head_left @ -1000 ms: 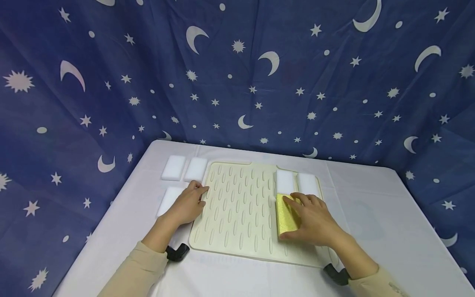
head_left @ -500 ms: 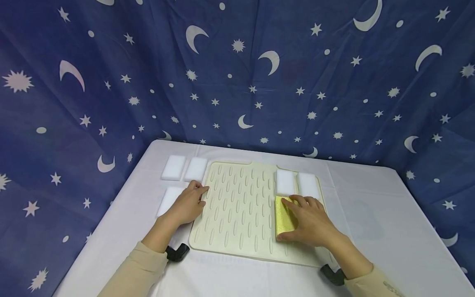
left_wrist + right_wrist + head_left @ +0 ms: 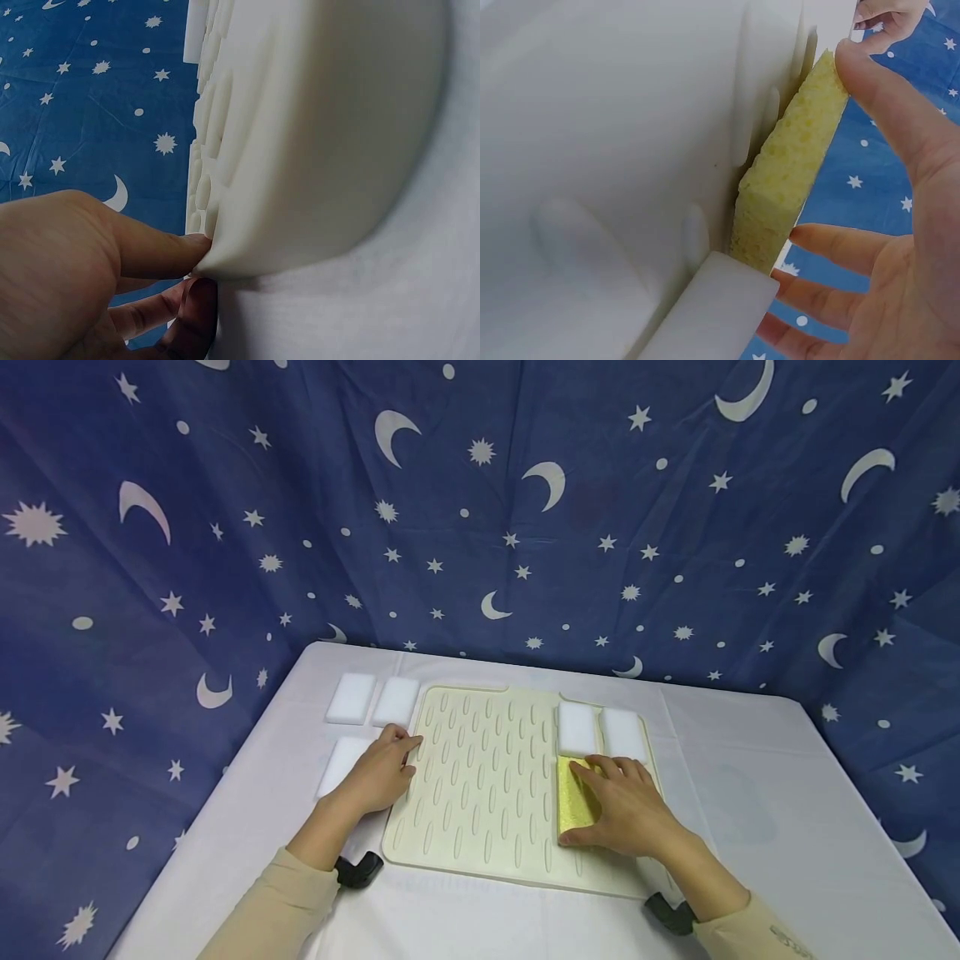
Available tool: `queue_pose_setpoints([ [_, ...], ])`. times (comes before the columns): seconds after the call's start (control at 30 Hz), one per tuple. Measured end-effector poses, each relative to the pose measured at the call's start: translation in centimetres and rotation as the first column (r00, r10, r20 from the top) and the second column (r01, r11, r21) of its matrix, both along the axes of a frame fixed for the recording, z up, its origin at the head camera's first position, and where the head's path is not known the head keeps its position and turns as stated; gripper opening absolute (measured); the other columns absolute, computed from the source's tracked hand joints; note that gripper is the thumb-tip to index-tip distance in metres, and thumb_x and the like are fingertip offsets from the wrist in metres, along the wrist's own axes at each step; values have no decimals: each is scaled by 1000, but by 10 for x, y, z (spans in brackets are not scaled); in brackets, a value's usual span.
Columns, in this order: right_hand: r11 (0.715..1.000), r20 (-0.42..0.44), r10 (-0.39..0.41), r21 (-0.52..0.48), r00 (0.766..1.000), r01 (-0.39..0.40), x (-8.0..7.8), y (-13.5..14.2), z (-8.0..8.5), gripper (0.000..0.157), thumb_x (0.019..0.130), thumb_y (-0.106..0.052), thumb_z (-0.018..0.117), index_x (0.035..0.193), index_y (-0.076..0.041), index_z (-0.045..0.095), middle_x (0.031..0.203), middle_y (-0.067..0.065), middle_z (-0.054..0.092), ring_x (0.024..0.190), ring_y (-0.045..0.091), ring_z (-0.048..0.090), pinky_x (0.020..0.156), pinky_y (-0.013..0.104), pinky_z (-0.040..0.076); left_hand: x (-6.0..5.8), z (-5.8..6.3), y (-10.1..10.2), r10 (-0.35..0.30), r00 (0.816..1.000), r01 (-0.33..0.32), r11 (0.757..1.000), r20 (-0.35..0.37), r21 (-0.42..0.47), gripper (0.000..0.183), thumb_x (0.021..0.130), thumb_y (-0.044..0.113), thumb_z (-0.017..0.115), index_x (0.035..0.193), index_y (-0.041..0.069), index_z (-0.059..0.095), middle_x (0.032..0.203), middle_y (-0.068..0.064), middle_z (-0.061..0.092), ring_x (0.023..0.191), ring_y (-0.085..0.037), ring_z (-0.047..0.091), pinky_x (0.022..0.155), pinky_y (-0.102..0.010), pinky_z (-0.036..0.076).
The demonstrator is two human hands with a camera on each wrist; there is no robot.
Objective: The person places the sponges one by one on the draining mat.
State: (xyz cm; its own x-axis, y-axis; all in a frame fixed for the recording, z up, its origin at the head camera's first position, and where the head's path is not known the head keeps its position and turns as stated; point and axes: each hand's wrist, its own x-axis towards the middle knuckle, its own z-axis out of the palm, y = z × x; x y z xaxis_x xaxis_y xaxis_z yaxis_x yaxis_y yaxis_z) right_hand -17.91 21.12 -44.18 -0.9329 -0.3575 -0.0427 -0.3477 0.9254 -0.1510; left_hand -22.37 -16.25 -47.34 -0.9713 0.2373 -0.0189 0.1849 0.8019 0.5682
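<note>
A cream drying mat (image 3: 480, 777) with raised oval ridges lies on the white-covered table. My left hand (image 3: 381, 770) pinches its left edge, the thumb on the rim and the fingertips close against the edge in the left wrist view. Toward the mat's right side lies a yellow sponge (image 3: 576, 797), its open pores showing in the right wrist view. My right hand (image 3: 628, 802) spans the sponge, thumb (image 3: 862, 71) at one end and fingers toward the other, hiding its right part. Two white sponge blocks (image 3: 577, 729) sit just behind the yellow one.
Left of the mat, more white blocks (image 3: 351, 699) rest on the tablecloth (image 3: 780, 810), one partly behind my left hand. A blue curtain (image 3: 465, 543) with moons and stars hangs behind the table. Black curved pieces (image 3: 360, 870) show beside both wrists.
My right hand has shifted slightly left and toward me with the yellow sponge, which then stays in place just short of the white blocks. My left hand has not moved.
</note>
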Motion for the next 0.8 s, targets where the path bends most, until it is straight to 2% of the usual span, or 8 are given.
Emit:
queue_pose_setpoints([
  [0.33,1000,1,2,2,1000,-2,1,-1,-1,109,64,-74,85,150,-12,56,151,18,52,135,49,46,116,70,29,1,-1,1,-1,1000,1,1000,-1,-3,50,98,5,63,147,-3,54,142,-19,49,107,-28,55,97,-46,49],
  [0.8,999,61,-51,6,997,51,1,-6,-3,113,64,-68,88,154,-11,51,157,21,46,141,49,41,119,69,25,0,-1,1,6,1000,-6,1000,15,-3,50,99,8,62,148,-2,54,143,-17,48,109,-28,55,97,-46,49],
])
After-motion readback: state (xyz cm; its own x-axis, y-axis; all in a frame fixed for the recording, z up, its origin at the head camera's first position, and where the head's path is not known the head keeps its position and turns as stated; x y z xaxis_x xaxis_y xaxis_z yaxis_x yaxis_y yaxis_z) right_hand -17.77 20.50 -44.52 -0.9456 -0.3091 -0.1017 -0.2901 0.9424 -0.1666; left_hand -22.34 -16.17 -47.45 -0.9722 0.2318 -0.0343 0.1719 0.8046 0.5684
